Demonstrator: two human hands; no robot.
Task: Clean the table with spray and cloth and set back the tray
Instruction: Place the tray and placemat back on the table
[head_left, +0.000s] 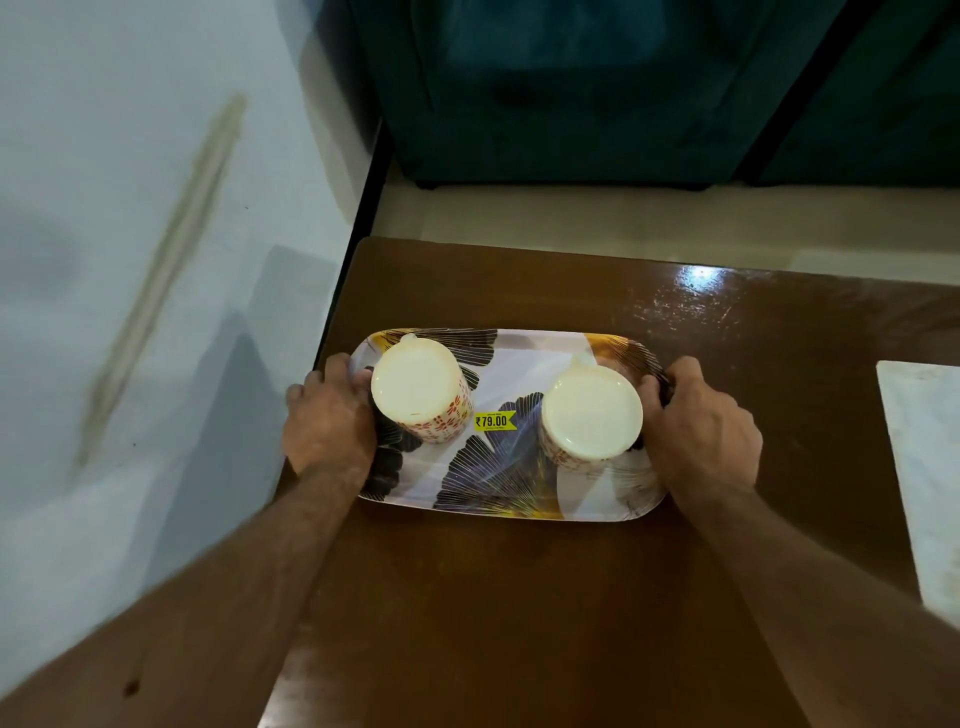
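A rectangular tray (524, 358) with a leaf pattern and a yellow price sticker lies on the brown wooden table (519, 597), near its left edge. Two white cups with red flower print stand upside down on it, one at the left (418, 389) and one at the right (592, 415). My left hand (327, 421) grips the tray's left end, fingers curled over the rim. My right hand (701, 426) grips the right end the same way. No spray bottle is in view.
A pale cloth or mat (930, 467) lies on the table at the right edge of view. A light wall (130, 260) runs along the table's left side. Dark teal seating (571, 88) stands beyond the far edge, across a strip of pale floor.
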